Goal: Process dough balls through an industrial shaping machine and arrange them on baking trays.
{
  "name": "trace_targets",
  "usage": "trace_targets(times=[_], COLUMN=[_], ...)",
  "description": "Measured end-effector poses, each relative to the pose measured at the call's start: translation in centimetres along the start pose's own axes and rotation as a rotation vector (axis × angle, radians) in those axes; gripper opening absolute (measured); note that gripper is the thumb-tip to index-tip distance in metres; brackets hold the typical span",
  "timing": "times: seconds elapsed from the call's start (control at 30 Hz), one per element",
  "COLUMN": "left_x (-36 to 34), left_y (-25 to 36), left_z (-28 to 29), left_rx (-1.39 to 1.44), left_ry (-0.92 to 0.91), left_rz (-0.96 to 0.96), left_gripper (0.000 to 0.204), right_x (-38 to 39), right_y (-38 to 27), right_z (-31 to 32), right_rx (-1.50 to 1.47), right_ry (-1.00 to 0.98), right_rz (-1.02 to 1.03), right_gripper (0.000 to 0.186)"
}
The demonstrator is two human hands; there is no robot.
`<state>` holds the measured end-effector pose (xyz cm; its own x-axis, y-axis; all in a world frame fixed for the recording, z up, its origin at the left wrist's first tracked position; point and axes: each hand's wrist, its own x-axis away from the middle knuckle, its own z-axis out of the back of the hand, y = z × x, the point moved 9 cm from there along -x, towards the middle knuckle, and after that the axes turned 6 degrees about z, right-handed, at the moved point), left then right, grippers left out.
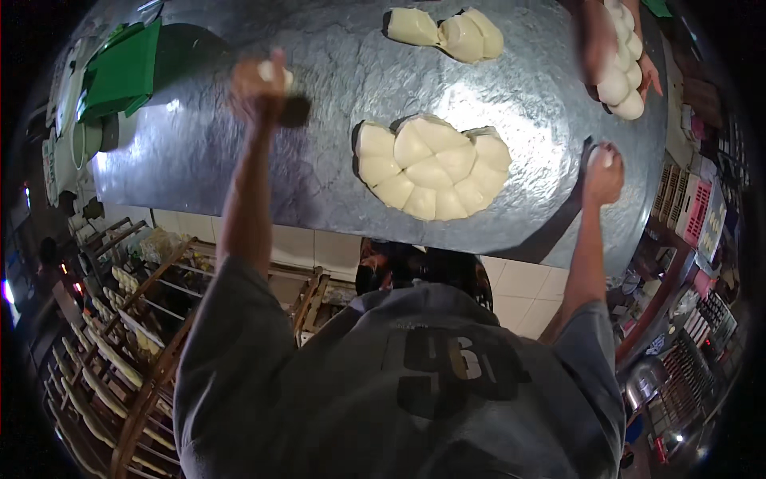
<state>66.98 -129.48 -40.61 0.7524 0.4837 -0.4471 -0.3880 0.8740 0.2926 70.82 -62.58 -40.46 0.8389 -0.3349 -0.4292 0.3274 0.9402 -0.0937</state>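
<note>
Small coloured packages (702, 209) fill shelves at the right edge.

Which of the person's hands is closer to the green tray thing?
Left. The left hand, holding a small dough piece, is a short way right of the green tray. The right hand is far across the table, past the big dough cluster.

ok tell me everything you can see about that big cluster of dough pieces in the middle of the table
The big cluster of dough pieces is about a dozen pale cream, smooth, soft-looking cut lumps, pressed against each other in a fan shape. It lies flat on the grey metal table, near its front edge, casting a small shadow on its left side. Neither hand touches it: the left hand and the right hand each close on a small dough piece either side of it.
</note>
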Motion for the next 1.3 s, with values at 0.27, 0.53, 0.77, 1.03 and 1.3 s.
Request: trace_targets(times=[0.27,0.53,0.77,1.03,1.3], left_x=[14.6,12.7,0.7,7.1,11.9], left_y=[3.7,-0.8,0.5,1.5,6.0], left_z=[7.1,6.7,-2.0,1.7,4.4], left_rx=[-0.131,-0.322,0.303,0.345,0.336], left_ry=[-0.083,0.023,0.09,-0.139,-0.475], left_rz=[-0.142,-0.197,-0.055,-0.023,-0.32], left_gripper=[0.055,0.064,0.045,0.061,0.04], right_x=[12.6,12.0,0.0,4.8,7.5], right_y=[-2.3,-1.3,-3.1,-0.6,-8.1], right_z=[6.3,8.2,0.2,0.8,1.6], right_rx=[-0.063,-0.211,-0.332,-0.612,-0.403], right_ry=[-0.166,0.095,0.414,-0.128,-0.62], right_rz=[0.1,0.096,-0.251,-0.295,0.365], right_gripper=[0.057,0.064,0.038,0.056,0.045])
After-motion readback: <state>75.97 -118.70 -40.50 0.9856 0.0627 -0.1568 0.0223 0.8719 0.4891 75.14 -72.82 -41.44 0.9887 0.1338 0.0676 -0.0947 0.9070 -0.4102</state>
